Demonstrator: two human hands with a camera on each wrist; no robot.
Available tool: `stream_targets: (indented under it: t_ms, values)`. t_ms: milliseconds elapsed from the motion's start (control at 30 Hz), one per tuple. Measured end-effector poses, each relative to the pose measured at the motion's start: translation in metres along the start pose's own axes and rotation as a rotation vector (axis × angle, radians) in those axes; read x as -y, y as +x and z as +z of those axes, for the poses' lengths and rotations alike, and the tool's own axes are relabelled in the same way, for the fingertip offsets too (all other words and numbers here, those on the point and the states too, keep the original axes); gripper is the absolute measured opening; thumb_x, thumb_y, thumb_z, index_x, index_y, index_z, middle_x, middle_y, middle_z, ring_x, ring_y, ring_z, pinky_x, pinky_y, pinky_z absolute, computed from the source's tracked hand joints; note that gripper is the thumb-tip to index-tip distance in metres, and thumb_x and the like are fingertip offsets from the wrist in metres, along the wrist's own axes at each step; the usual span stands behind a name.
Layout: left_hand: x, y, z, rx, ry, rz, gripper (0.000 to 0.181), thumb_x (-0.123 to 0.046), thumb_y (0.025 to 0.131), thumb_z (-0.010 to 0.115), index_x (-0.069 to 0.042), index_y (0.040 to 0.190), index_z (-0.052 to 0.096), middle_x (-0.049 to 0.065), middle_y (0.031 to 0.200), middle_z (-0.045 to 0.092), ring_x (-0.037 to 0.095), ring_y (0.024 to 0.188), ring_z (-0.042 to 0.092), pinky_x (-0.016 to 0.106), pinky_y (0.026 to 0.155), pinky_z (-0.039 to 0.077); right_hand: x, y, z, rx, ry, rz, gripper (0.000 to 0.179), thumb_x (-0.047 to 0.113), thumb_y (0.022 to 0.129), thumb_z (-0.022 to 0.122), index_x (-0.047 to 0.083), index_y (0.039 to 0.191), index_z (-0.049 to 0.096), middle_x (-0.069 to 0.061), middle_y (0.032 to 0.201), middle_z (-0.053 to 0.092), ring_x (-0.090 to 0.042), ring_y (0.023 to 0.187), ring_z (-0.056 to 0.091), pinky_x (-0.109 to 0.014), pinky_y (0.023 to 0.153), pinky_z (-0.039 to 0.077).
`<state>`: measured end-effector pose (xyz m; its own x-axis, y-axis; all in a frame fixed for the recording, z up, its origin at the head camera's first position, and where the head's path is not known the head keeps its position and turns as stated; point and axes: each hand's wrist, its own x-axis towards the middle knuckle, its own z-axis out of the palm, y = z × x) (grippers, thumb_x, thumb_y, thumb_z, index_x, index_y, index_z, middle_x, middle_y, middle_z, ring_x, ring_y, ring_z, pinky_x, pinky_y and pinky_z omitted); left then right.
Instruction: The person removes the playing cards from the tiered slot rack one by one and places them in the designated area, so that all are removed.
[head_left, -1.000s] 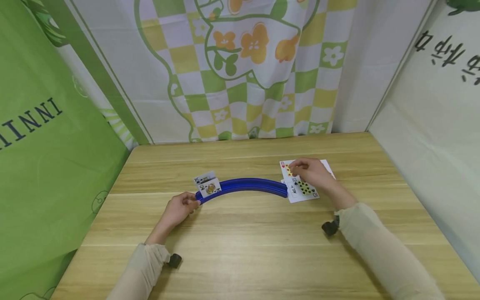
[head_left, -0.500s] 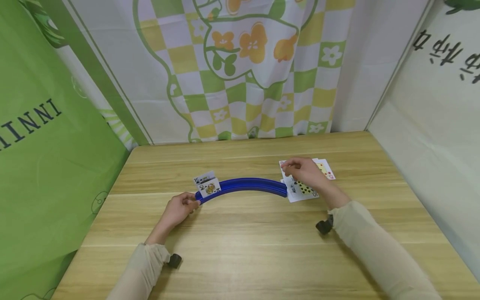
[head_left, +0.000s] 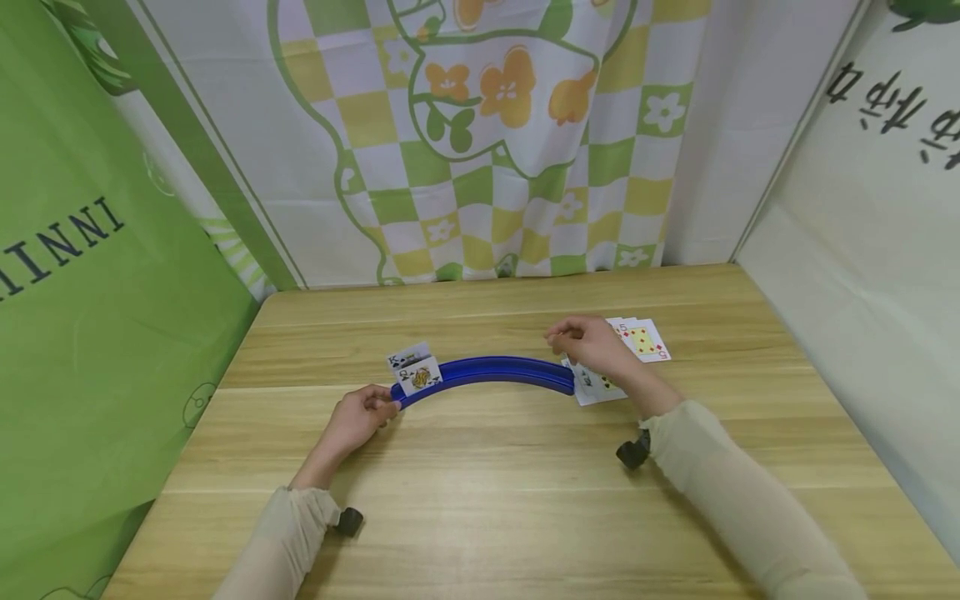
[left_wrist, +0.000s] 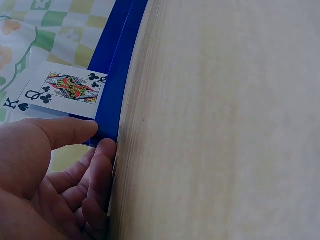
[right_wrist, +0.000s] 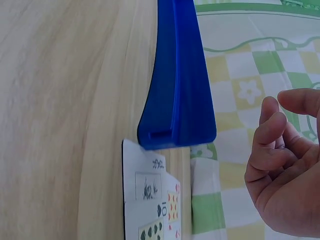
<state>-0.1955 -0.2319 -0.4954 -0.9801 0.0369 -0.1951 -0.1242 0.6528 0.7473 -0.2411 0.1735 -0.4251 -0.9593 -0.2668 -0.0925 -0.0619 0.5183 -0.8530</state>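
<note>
My left hand (head_left: pixel 358 417) pinches the left end of a curved blue playing card holder (head_left: pixel 495 368) between thumb and fingers. In that end of the holder stand a queen of clubs (left_wrist: pixel 70 90) and, behind it, a king of spades (left_wrist: pixel 22 102). My right hand (head_left: pixel 596 348) hovers over loose playing cards at the holder's right end. Its fingers are loosely curled and hold nothing in the right wrist view. Below it lie a joker (right_wrist: pixel 148 186), a ten of spades (right_wrist: pixel 152 230) and a five of diamonds (head_left: pixel 643 340). The hand partly hides them in the head view.
Everything rests on a wood-grain table (head_left: pixel 480 500). A checked, flowered curtain (head_left: pixel 510 192) hangs behind its far edge. A green cloth (head_left: pixel 112 333) borders the left side, a pale printed cloth (head_left: pixel 862 208) the right. A black wrist camera (head_left: pixel 633 450) sits under each wrist.
My right hand has moved left across the loose cards, showing the five of diamonds and covering more of the ten of spades. The left hand and the holder have stayed still.
</note>
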Motion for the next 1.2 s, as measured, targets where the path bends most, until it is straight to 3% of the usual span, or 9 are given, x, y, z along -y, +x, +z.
stream_targets:
  t_ms: [233, 1200]
  values:
    - [0.000, 0.000, 0.000, -0.001, 0.005, 0.003, 0.032, -0.024, 0.094, 0.068, -0.003, 0.117, 0.065, 0.006, 0.087, 0.072, 0.014, 0.068, 0.061, 0.027, 0.059, 0.047, 0.004, 0.001, 0.009, 0.034, 0.056, -0.003, 0.028, 0.020, 0.101, 0.054, 0.005, 0.121, 0.066, -0.021, 0.115, 0.069, -0.025, 0.082, 0.061, -0.037, 0.073, 0.052]
    - [0.001, 0.000, 0.000, 0.005, -0.007, 0.004, 0.032, -0.025, 0.094, 0.068, -0.003, 0.117, 0.066, 0.007, 0.088, 0.072, 0.015, 0.069, 0.061, 0.027, 0.061, 0.048, 0.030, 0.013, 0.047, 0.061, 0.036, -0.063, 0.019, 0.025, 0.098, 0.061, 0.015, 0.112, 0.071, -0.009, 0.100, 0.069, -0.019, 0.068, 0.057, -0.033, 0.063, 0.049]
